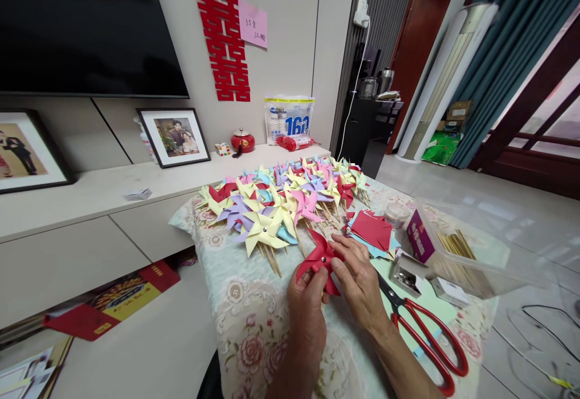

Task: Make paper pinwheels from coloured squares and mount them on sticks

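A red paper pinwheel (319,248) with a silver pin at its centre is held between my two hands above the table. My left hand (308,305) is closed on its lower left side, the thumb just below the pin. On its right side, my right hand (357,275) pinches a blade with thumb and fingers. Whether a stick is attached is hidden behind my hands. Beyond it lies a heap of finished paper pinwheels (265,228) in yellow, purple, pink, blue and red, on wooden sticks.
Right of my hands are red-handled scissors (421,332), stacked red and blue paper squares (371,230), a small box of metal pins (408,275) and a clear plastic bin (487,287) with wooden sticks (457,245). A flowered cloth (254,326) covers the table. Behind stands a white cabinet (104,205).
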### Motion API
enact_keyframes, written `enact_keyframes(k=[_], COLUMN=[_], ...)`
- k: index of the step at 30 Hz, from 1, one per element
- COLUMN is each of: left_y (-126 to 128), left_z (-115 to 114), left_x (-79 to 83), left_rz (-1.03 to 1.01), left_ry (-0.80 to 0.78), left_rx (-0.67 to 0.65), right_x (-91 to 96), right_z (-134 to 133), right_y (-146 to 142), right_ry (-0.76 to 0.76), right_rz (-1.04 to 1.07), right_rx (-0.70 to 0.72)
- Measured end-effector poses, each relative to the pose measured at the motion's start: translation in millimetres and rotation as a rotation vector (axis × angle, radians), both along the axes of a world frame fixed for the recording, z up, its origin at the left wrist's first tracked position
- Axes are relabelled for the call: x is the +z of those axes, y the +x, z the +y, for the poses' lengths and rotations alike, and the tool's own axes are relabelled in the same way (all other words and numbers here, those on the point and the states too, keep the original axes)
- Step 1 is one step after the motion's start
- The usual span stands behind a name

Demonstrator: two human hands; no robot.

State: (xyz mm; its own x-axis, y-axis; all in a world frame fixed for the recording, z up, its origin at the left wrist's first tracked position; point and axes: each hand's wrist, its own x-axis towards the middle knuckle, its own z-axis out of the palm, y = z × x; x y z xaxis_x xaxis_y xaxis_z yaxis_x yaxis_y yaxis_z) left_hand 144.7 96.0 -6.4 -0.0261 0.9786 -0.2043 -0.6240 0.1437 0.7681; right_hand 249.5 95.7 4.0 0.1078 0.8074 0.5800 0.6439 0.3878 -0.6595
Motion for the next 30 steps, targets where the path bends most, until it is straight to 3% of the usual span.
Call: enact_keyframes(k=[11, 17, 21, 30], left_y=[0.3, 0.7, 2.7, 7.1], left_z=[1.3, -1.6, -4.3, -8.0], left_x=[-3.8, -1.4, -3.7, -6.9], left_rz=[-0.016, 0.013, 0.042, 0.094], left_ry=[-0.007, 0.020, 0.074, 0.108], left_rx=[-0.001, 0.010, -0.006, -0.039], right_x=[-2.9, 8.8, 15.2, 16.2], right_z=[0.5, -8.3, -10.5, -4.7], right_y=[-0.2, -0.6, -0.8, 1.7], right_ry=[0.020, 0.169, 0.231, 0.256], right_rz=[-0.049, -0.157, -0.277, -0.337], right_rx=[0.013, -0.065, -0.010, -0.004])
